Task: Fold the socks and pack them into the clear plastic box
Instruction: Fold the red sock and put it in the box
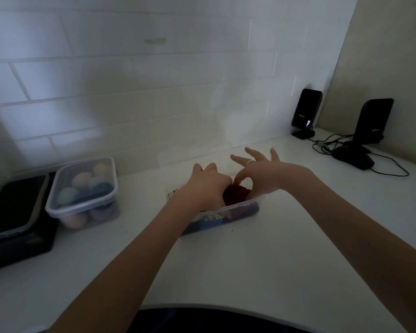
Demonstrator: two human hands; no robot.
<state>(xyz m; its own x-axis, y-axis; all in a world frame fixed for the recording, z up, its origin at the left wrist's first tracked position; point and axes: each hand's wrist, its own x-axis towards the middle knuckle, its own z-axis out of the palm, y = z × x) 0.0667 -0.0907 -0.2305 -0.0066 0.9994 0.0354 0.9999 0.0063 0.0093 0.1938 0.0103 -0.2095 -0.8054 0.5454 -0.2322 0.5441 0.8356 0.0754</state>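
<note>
A clear plastic box (pixel 235 210) lies on the white counter in the middle of the view, with dark blue and patterned socks showing through its near wall. A dark red sock bundle (pixel 235 193) sits inside it at the top. My left hand (pixel 205 185) is curled over the left side of the red bundle, inside the box. My right hand (pixel 262 175) presses on the bundle's right side with thumb and forefinger, while the other fingers are spread upward; a ring is on one finger.
A lidded clear container (pixel 82 191) with several pastel balls stands at the left, next to a dark box (pixel 17 219) with a black tray on it. Two black speakers (pixel 306 112) (pixel 372 121), a mouse (pixel 353 156) and cables lie at the back right. A tiled wall is right behind.
</note>
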